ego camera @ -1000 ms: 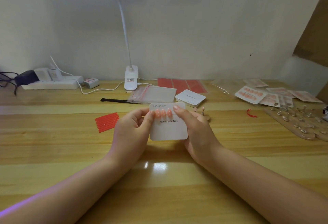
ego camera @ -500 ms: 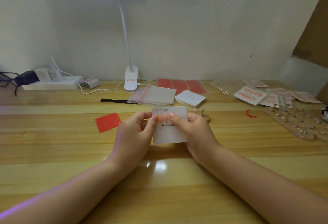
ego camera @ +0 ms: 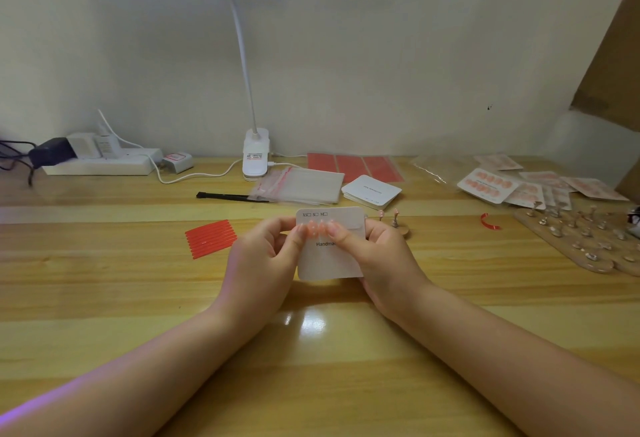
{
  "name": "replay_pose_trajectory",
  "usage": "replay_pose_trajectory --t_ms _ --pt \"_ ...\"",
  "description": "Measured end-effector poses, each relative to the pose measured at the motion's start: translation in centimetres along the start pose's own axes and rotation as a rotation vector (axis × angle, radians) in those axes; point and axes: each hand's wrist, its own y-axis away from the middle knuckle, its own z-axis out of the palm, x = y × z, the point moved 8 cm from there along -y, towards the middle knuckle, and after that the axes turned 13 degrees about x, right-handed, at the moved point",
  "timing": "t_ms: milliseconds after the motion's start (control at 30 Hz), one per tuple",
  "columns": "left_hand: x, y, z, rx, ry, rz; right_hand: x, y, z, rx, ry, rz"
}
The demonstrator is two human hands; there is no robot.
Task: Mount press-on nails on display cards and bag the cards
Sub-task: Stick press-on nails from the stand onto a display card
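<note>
A pale wooden worktop [ego camera: 104, 298] under a desk lamp [ego camera: 255, 156]. Both hands close their grip on a white display card [ego camera: 329, 260] held upright between them: the left hand [ego camera: 263, 263] pinches its left edge, the right hand [ego camera: 384, 256] its right. Three pink press-on nails [ego camera: 317, 228] sit in a row beside the right fingertip, which looks nearer for pressing them.

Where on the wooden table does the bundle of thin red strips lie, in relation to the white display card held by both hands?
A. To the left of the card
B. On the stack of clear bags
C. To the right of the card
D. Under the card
A: the bundle of thin red strips lies flat on the wooden table, left of the white display card and apart from it.
</note>
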Motion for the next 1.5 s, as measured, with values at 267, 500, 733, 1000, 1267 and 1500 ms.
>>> replay_pose_trajectory --t_ms 267,500,733,1000,1267,1500 --pt "-0.3 -0.2 -0.3 0.029 -0.015 -0.025 -0.4 -0.1 0.1 -0.02 0.005 -0.006" --pt "-0.7 -0.6 -0.6 0.071 -0.014 -0.063 -5.0 -1.1 -2.6 0.213 0.412 -0.453" --pt "-1.2 -0.3 -0.1 -0.045 -0.507 0.007 -7.6 -1.8 -5.1 0.318 1.088 -0.984" --pt "-0.7 -0.4 0.0 -0.046 -0.803 0.124 -5.8 -3.0 -5.4 0.314 1.3 -0.9" --pt "-0.7 -0.4 0.2 -0.067 -0.755 0.17 -4.4 -4.4 -5.8 0.294 1.418 -0.69" --pt "1.0 1.0 2.0 -0.265 -0.594 0.327 -3.7 -4.8 -5.9 0.272 1.37 -0.636"
